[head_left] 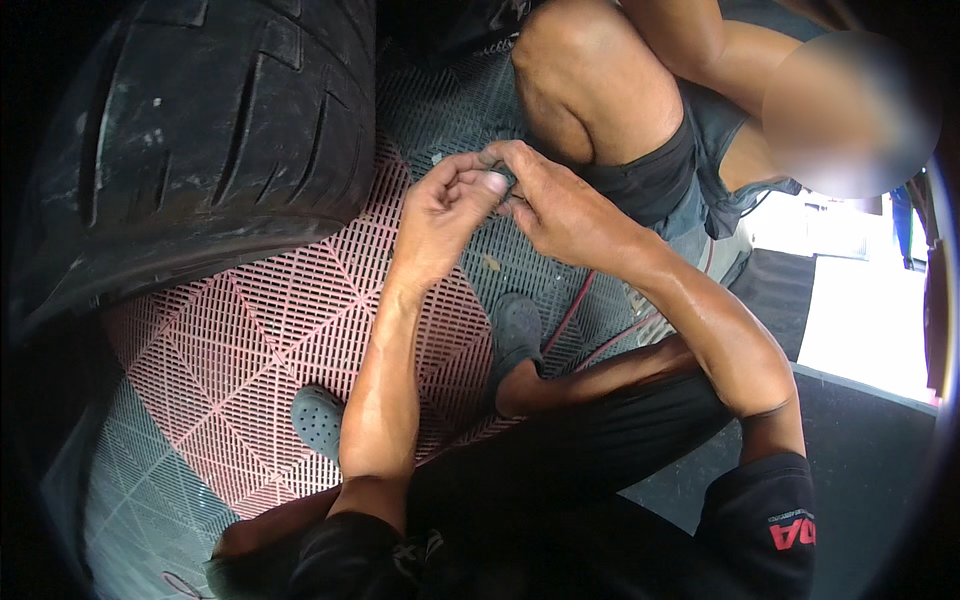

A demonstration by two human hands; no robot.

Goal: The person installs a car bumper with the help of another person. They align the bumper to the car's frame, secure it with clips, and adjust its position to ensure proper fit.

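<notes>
My left hand (445,205) and my right hand (562,208) meet in front of me, above the slatted floor. Pinched between their fingertips is a small dark piece (503,182), mostly covered by the fingers, so its kind cannot be made out. The left thumb presses on it from the near side, with the other left fingers curled behind. From the right, my right hand's fingers close around the same piece. To the left of the hands stands a large black tyre (215,140) with deep tread grooves, touching neither hand.
Red and grey slatted tiles (270,360) cover the floor. Another person (600,90) crouches close by at the far right, knee near my right hand. A red hose (570,318) runs along the floor beside my grey clog (517,325). My other clog (318,418) is nearer the tyre.
</notes>
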